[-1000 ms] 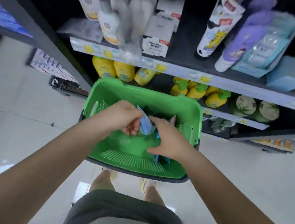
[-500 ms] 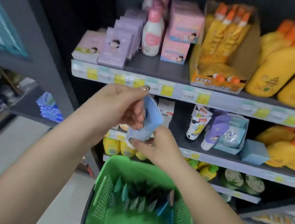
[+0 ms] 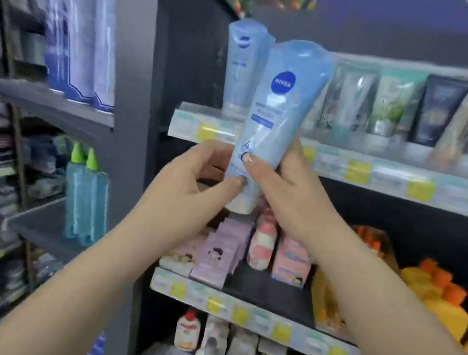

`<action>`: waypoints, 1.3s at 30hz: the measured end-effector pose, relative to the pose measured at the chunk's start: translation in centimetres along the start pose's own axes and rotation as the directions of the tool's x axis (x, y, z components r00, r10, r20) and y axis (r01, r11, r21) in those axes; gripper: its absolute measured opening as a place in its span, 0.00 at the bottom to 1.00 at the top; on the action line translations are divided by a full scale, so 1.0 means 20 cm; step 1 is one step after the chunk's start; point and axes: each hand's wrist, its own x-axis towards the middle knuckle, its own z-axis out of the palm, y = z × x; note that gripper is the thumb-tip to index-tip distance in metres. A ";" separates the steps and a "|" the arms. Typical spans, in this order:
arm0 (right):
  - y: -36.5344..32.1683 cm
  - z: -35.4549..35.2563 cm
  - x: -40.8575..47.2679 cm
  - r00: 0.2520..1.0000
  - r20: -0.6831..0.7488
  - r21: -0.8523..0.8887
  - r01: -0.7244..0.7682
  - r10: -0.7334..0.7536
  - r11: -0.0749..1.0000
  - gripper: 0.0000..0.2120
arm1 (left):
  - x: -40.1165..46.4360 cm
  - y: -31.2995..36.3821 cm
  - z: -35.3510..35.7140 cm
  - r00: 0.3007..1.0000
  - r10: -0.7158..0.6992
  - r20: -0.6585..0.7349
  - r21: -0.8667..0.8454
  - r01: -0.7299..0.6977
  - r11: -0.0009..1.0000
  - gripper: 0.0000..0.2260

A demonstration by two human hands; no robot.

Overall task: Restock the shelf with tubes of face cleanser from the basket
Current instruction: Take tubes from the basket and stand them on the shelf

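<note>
Both hands (image 3: pixel 194 183) (image 3: pixel 289 193) grip the tube (image 3: pixel 281 116) low; it could knock over the shelf tube (image 3: pixel 240 62) just behind it.

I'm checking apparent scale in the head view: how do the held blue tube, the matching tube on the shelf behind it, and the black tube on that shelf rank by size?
1. Held blue tube, though nearness inflates it.
2. Matching shelved tube.
3. Black tube.
</note>
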 end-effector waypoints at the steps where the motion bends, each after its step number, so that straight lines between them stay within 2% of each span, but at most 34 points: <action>1: -0.02 0.00 0.07 0.999 -0.009 -0.019 0.032 -0.032 0.999 0.25 | 0.05 0.02 -0.02 1.000 0.014 -0.017 0.031 -0.014 0.999 0.14; 5: -0.10 -0.01 0.36 0.997 -0.031 -0.064 0.066 -0.068 0.996 0.20 | 0.29 0.10 -0.07 0.987 0.081 -0.138 0.235 -0.047 0.971 0.17; 9: -0.15 -0.01 0.62 0.995 -0.073 -0.070 0.067 -0.072 0.995 0.16 | 0.55 0.12 -0.13 0.970 0.093 -0.224 0.281 -0.027 0.959 0.16; 12: -0.12 0.02 0.79 0.992 -0.113 -0.117 0.049 -0.062 0.992 0.16 | 0.74 0.07 -0.16 0.973 0.053 -0.226 0.301 0.018 0.954 0.15; 15: -0.02 0.07 0.89 0.982 -0.188 -0.153 -0.042 0.013 0.987 0.14 | 0.85 -0.01 -0.17 0.974 -0.002 -0.225 0.327 0.077 0.942 0.15; 22: 0.10 0.10 0.94 0.964 -0.260 -0.299 -0.139 0.060 0.944 0.13 | 0.91 -0.19 -0.15 0.980 -0.083 -0.181 0.356 0.144 0.923 0.17; 27: 0.12 0.09 0.94 0.963 -0.250 -0.345 -0.183 0.098 0.921 0.16 | 0.92 -0.24 -0.13 0.980 -0.061 -0.191 0.428 0.139 0.893 0.19; 39: 0.15 0.09 0.94 0.950 -0.284 -0.295 -0.216 0.130 0.931 0.19 | 0.96 -0.30 -0.10 0.976 -0.030 -0.214 0.495 0.135 0.858 0.21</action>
